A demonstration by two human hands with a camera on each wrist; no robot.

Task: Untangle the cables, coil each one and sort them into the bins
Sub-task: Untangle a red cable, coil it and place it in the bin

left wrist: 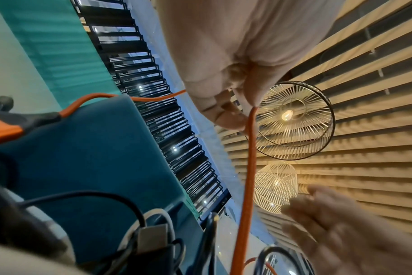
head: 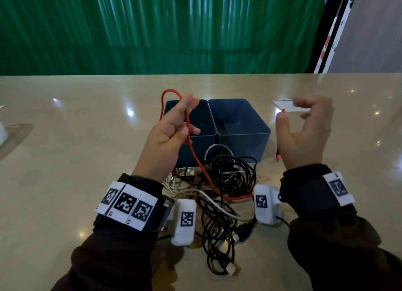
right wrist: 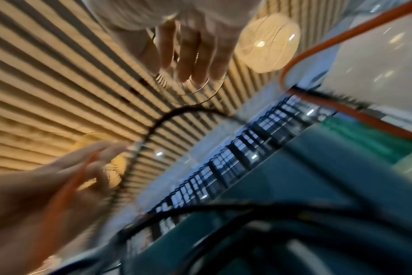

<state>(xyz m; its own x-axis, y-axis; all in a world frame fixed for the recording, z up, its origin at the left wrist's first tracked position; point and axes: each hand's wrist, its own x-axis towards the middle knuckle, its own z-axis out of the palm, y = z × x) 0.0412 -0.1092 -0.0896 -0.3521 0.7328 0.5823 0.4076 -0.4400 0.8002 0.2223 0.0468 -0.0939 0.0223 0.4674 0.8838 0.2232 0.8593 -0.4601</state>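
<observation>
My left hand [head: 182, 121] is raised over the left blue bin [head: 195, 148] and pinches a red cable [head: 195, 155] between thumb and fingers. The cable loops above the hand, then runs down into a tangle of black and white cables [head: 228, 182] in front of the bins. In the left wrist view the left hand [left wrist: 235, 104] pinches that red cable [left wrist: 249, 167]. The right blue bin [head: 243, 147] stands beside the left one. To its right my right hand [head: 304, 121] is lifted, fingers relaxed and blurred. The right wrist view shows the right hand [right wrist: 193, 55] holding nothing.
A white card [head: 291, 107] lies on the glossy beige table [head: 87, 138] behind my right hand. A black cable's USB plug [head: 231, 270] trails toward the near edge. A green curtain hangs beyond the table's far edge.
</observation>
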